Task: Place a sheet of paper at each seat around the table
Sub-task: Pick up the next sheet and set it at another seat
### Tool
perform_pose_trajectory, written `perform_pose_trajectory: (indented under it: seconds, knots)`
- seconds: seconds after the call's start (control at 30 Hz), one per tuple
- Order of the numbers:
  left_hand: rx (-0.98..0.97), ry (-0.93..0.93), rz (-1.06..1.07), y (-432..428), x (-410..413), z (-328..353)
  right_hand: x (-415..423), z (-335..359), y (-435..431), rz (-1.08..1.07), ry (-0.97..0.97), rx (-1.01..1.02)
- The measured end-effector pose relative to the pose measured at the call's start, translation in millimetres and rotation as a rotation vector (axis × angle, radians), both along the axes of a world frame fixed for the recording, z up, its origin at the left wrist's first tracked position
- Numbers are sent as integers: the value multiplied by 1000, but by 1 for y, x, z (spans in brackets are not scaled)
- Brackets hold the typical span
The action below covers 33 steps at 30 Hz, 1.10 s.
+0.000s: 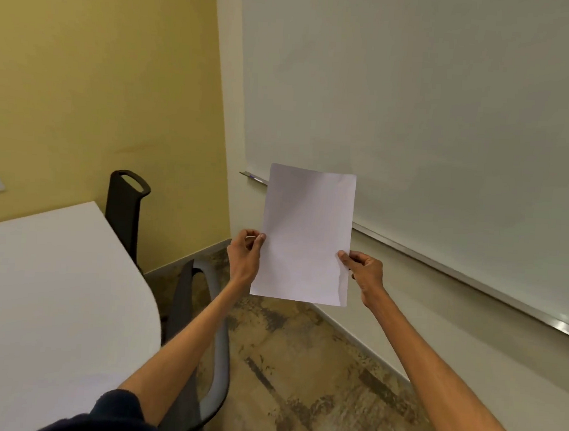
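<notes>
I hold white paper upright in front of me, in mid-air, to the right of the table. My left hand pinches its left edge and my right hand pinches its right edge lower down. I cannot tell whether it is one sheet or a thin stack. The white table lies at the left, with a rounded corner near me and no paper on the part that shows.
A black chair stands at the table's far right side. A grey chair sits below my left arm, close to the rounded corner. A whiteboard with its tray covers the right wall. Mottled floor runs between table and wall.
</notes>
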State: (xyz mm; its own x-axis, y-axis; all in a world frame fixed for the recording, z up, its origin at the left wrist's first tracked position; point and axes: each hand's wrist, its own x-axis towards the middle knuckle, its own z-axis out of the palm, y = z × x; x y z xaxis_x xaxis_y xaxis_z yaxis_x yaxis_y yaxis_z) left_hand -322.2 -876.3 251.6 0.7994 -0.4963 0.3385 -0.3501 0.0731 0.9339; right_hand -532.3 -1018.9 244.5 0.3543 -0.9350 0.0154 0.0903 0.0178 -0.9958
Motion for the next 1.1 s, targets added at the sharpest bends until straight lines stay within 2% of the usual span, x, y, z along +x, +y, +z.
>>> perform_pose_trajectory:
  seconds: [0.27, 0.6, 0.93, 1.1]
  knots:
    - [-2, 100, 49, -94, 45, 6, 57, 9, -114, 45, 21, -18]
    - [-25, 317, 186, -172, 143, -18, 188, -18, -226, 179, 47, -5]
    - [-60, 320, 351, -276, 259, -4, 340, -3, -345, 394, 59, -49]
    - [-7, 347, 461, -286, 311, -11, 418, -17, -363, 472, 60, 5]
